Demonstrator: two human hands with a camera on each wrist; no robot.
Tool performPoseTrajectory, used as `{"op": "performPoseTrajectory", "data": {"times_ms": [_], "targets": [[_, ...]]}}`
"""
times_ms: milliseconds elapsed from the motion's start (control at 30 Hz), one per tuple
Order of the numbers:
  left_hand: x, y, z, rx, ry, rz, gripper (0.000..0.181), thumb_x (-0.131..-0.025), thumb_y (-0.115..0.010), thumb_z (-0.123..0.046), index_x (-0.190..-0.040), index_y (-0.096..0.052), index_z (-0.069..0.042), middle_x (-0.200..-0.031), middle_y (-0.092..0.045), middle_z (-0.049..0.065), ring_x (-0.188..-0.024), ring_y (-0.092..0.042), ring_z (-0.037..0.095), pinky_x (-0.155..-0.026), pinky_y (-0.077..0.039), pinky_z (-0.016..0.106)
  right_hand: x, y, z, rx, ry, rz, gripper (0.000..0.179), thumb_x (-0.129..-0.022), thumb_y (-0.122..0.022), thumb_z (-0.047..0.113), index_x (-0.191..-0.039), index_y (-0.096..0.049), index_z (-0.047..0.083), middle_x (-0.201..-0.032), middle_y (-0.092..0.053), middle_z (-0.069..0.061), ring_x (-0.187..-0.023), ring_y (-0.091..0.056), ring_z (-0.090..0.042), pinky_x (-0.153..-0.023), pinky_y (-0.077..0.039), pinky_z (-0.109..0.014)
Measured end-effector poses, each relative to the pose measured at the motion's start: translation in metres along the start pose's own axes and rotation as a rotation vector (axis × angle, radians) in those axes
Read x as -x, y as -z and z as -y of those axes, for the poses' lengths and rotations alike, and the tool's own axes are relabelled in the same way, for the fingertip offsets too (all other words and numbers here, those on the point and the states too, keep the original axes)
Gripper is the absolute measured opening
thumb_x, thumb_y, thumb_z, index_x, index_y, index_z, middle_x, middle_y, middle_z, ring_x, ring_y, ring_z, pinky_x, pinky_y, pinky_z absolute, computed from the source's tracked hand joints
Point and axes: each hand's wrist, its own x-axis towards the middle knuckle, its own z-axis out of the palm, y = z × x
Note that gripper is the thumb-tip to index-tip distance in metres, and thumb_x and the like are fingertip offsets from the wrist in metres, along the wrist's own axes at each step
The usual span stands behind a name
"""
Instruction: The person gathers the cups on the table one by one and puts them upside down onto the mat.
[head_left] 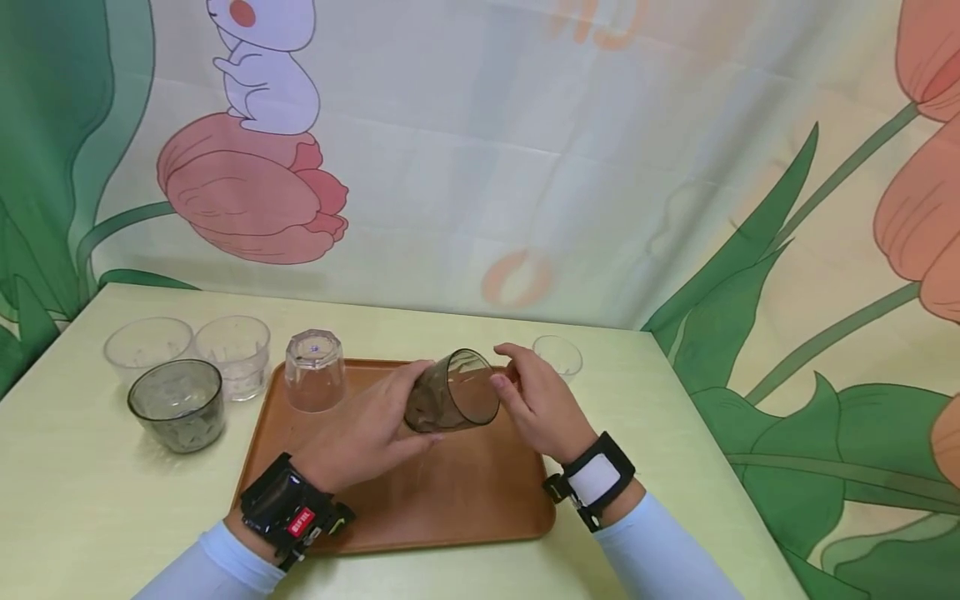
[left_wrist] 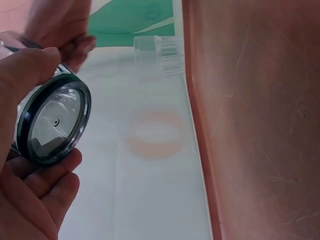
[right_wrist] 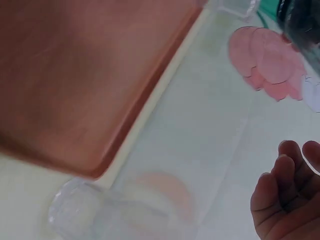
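My left hand (head_left: 367,437) grips a smoky grey glass tumbler (head_left: 427,400) above the brown tray, thumb on one side and fingers on the other. The tumbler is tipped on its side, its mouth toward my right hand (head_left: 543,408). In the left wrist view its round base (left_wrist: 56,122) faces the camera. Beside the rim, my right hand has loosely bent fingers with nothing between them; the right wrist view shows its fingers (right_wrist: 285,185) apart from the tumbler (right_wrist: 305,30). On the tray's far left corner, a clear faceted glass (head_left: 315,375) stands upside down.
The brown tray (head_left: 450,508) lies mid-table. Left of it stand a smoky grey glass bowl (head_left: 180,417), a clear glass (head_left: 238,358) and another clear vessel (head_left: 146,342). A clear glass (head_left: 558,357) is behind my right hand. A printed curtain (head_left: 480,167) hangs behind the table.
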Motion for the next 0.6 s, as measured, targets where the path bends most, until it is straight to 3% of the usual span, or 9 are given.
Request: {"op": "performPoseTrajectory", "data": {"times_ms": [133,333,600], "targets": [[0.001,-0.001,0.002,-0.018,0.004,0.003,0.083,-0.085,-0.08,-0.037,-0.149,-0.033,-0.012,-0.125,-0.058,0.003,-0.111,-0.061,0.012,-0.096,-0.055,0.032,0.005,-0.005,-0.016,0.037,-0.053,0.045,0.047,-0.107,-0.043,0.036,-0.139,-0.051,0.003,-0.089,-0.057,-0.002,-0.079,-0.053,-0.013,-0.073,-0.048,-0.032],[0.001,-0.002,0.004,-0.008,0.014,-0.008,0.085,-0.085,-0.079,-0.037,-0.15,-0.032,-0.011,-0.129,-0.057,0.004,-0.115,-0.059,0.014,-0.099,-0.053,0.034,0.009,-0.011,-0.034,0.079,-0.086,0.056,0.046,-0.107,-0.043,0.036,-0.137,-0.054,0.002,-0.087,-0.055,0.0,-0.076,-0.051,-0.013,-0.07,-0.047,-0.031],[0.001,-0.002,0.003,-0.014,0.014,-0.007,0.084,-0.085,-0.079,-0.038,-0.149,-0.033,-0.011,-0.127,-0.058,0.004,-0.114,-0.06,0.014,-0.098,-0.054,0.035,0.02,-0.027,-0.06,0.123,-0.2,0.139,0.042,-0.106,-0.049,0.031,-0.136,-0.054,0.003,-0.09,-0.057,-0.002,-0.08,-0.053,-0.015,-0.073,-0.049,-0.034]]}}
